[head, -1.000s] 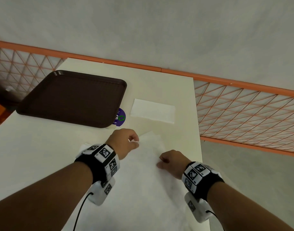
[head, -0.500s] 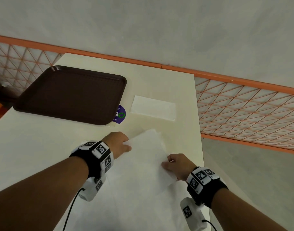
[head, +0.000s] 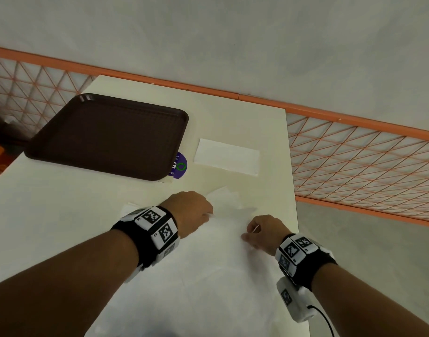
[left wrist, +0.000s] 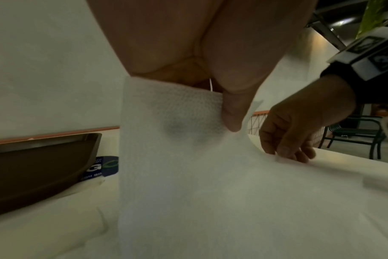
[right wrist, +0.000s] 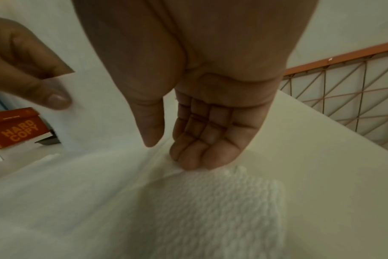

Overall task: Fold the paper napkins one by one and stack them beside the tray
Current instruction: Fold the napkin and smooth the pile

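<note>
A white paper napkin (head: 229, 210) lies in front of me over more white napkin paper (head: 208, 288). My left hand (head: 210, 215) pinches its left edge between thumb (left wrist: 231, 113) and fingers and holds that edge lifted, so the napkin (left wrist: 177, 140) stands up from the table. My right hand (head: 247, 235) rests its bent fingertips (right wrist: 188, 161) on the napkin's right part (right wrist: 210, 192), thumb apart from them. One folded napkin (head: 227, 156) lies flat just right of the brown tray (head: 106, 137).
The table's right edge (head: 296, 215) runs close to my right hand, with an orange mesh fence (head: 354, 161) beyond it. A purple sticker (head: 179, 165) peeks from under the tray's corner. An orange box (right wrist: 13, 129) sits to the left.
The lifted sheet has come down on its right side, where my right hand now rests on it. My left hand has shifted right, still holding the napkin's edge.
</note>
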Available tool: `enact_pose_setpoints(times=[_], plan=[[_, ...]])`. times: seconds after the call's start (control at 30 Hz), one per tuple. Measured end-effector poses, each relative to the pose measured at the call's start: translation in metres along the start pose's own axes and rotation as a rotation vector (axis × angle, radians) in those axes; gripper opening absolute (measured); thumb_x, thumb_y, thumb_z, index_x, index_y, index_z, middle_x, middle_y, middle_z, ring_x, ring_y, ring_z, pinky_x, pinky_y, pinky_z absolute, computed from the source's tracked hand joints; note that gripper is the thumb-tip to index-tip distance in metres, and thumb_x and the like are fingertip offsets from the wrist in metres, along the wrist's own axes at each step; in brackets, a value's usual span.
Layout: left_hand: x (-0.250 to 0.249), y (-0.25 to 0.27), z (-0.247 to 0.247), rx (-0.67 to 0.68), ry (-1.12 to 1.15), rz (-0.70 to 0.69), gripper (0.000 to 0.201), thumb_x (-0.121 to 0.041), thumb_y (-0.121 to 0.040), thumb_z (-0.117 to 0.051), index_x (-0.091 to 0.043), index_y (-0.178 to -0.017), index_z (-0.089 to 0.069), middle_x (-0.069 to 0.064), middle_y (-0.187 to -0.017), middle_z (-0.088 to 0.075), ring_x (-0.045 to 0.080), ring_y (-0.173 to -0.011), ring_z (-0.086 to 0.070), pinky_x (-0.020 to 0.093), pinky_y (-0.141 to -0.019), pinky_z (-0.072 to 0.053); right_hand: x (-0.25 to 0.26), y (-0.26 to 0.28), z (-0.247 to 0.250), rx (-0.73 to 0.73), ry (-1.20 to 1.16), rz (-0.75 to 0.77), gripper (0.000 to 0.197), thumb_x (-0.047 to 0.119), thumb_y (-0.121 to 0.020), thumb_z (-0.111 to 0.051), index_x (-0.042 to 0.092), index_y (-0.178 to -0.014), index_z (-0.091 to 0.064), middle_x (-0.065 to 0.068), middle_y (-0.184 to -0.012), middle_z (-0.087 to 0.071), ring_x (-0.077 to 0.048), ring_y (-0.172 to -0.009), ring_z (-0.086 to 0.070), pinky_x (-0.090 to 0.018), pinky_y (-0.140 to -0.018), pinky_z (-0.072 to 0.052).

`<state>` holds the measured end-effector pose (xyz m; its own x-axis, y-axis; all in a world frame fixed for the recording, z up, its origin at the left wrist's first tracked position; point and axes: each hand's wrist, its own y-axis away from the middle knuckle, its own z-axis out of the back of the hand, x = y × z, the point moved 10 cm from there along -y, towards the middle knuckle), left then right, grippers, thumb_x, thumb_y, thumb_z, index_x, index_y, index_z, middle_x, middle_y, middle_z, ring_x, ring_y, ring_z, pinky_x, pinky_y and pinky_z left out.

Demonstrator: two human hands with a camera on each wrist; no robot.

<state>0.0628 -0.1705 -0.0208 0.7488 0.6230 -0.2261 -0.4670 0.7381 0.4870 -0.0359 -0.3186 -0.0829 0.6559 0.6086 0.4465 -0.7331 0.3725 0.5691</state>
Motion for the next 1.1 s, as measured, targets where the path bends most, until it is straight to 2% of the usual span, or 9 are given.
enact_pose_setpoints(times=[0.1, 0.23, 0.33, 0.47, 0.6, 0.7, 0.8, 0.93, 1.1], plan=[[-0.002, 0.007, -0.014, 0.051, -0.032, -0.011, 0.032, -0.03, -0.1, -0.039, -0.021, -0.123, -0.06, 0.001, -0.124, -0.058, 0.022, -0.113, -0.055, 0.034, -0.094, -0.044, -0.001, 0.0, 0.011, -0.054, 0.033, -0.009, 0.012, 0.026, -0.082, -0.069, 0.022, -0.081, -0.058, 0.002, -0.089, -0.065, -0.019, -0.084, -0.064, -0.024, -0.068, -0.047], [-0.001, 0.019, -0.026, 0.102, -0.002, -0.034, 0.032, -0.03, -0.099, -0.041, -0.022, -0.123, -0.061, -0.002, -0.125, -0.058, 0.02, -0.114, -0.054, 0.031, -0.094, -0.043, -0.002, -0.003, 0.012, -0.065, -0.005, -0.022, 0.016, 0.027, -0.08, -0.071, 0.022, -0.09, -0.059, 0.001, -0.087, -0.064, -0.019, -0.079, -0.065, -0.027, -0.067, -0.051], [-0.003, 0.025, -0.029, 0.118, 0.051, -0.051, 0.03, -0.03, -0.098, -0.045, -0.022, -0.122, -0.062, -0.003, -0.124, -0.06, 0.018, -0.113, -0.055, 0.032, -0.097, -0.045, 0.001, -0.003, 0.009, -0.06, -0.005, -0.001, 0.017, 0.021, -0.082, -0.07, 0.022, -0.095, -0.06, 0.006, -0.081, -0.061, -0.012, -0.072, -0.059, -0.021, -0.061, -0.045], [-0.006, 0.03, -0.039, 0.187, 0.053, -0.07, 0.028, -0.031, -0.095, -0.05, -0.024, -0.117, -0.065, -0.005, -0.122, -0.061, 0.017, -0.11, -0.058, 0.035, -0.096, -0.047, 0.006, -0.001, 0.006, -0.069, 0.055, 0.057, 0.023, 0.012, -0.086, -0.056, 0.024, -0.104, -0.065, 0.0, -0.094, -0.066, -0.02, -0.083, -0.063, -0.028, -0.072, -0.053], [-0.008, 0.036, -0.05, 0.251, 0.07, -0.051, 0.045, -0.052, -0.086, -0.06, -0.031, -0.125, -0.058, -0.011, -0.13, -0.052, 0.013, -0.119, -0.051, 0.03, -0.1, -0.042, 0.008, 0.002, 0.011, -0.122, 0.088, 0.083, 0.027, 0.013, -0.092, -0.047, 0.024, -0.106, -0.067, 0.0, -0.1, -0.063, -0.021, -0.088, -0.062, -0.026, -0.073, -0.05], [-0.005, 0.029, -0.038, 0.12, 0.113, -0.03, 0.05, -0.062, -0.086, -0.052, -0.029, -0.122, -0.059, -0.011, -0.127, -0.054, 0.012, -0.117, -0.05, 0.031, -0.099, -0.042, 0.019, 0.004, 0.011, -0.153, 0.069, 0.131, 0.026, 0.016, -0.094, -0.047, 0.022, -0.108, -0.068, 0.0, -0.107, -0.065, -0.019, -0.092, -0.061, -0.026, -0.081, -0.05], [0.009, 0.012, -0.025, -0.044, 0.071, 0.045, 0.041, -0.045, -0.098, -0.04, -0.022, -0.128, -0.056, -0.002, -0.132, -0.051, 0.019, -0.12, -0.048, 0.036, -0.1, -0.041, 0.036, 0.003, -0.002, -0.093, 0.166, 0.197, 0.027, 0.031, -0.095, -0.05, 0.022, -0.117, -0.063, 0.001, -0.114, -0.062, -0.019, -0.105, -0.059, -0.028, -0.089, -0.047], [0.023, -0.004, -0.04, 0.02, -0.01, 0.126, 0.042, -0.039, -0.098, -0.042, -0.019, -0.135, -0.046, 0.001, -0.138, -0.045, 0.023, -0.125, -0.042, 0.038, -0.104, -0.036, 0.052, -0.001, -0.018, -0.053, 0.345, 0.233, 0.042, 0.045, -0.093, -0.054, 0.025, -0.13, -0.053, 0.002, -0.127, -0.053, -0.021, -0.119, -0.048, -0.035, -0.099, -0.041], [0.027, -0.014, -0.053, 0.044, -0.03, 0.149, 0.043, -0.038, -0.095, -0.049, -0.022, -0.134, -0.046, 0.002, -0.134, -0.046, 0.023, -0.125, -0.041, 0.037, -0.104, -0.033, 0.067, -0.007, -0.026, -0.037, 0.461, 0.248, 0.041, 0.044, -0.089, -0.06, 0.028, -0.126, -0.052, 0.003, -0.126, -0.052, -0.022, -0.118, -0.043, -0.04, -0.099, -0.037]])
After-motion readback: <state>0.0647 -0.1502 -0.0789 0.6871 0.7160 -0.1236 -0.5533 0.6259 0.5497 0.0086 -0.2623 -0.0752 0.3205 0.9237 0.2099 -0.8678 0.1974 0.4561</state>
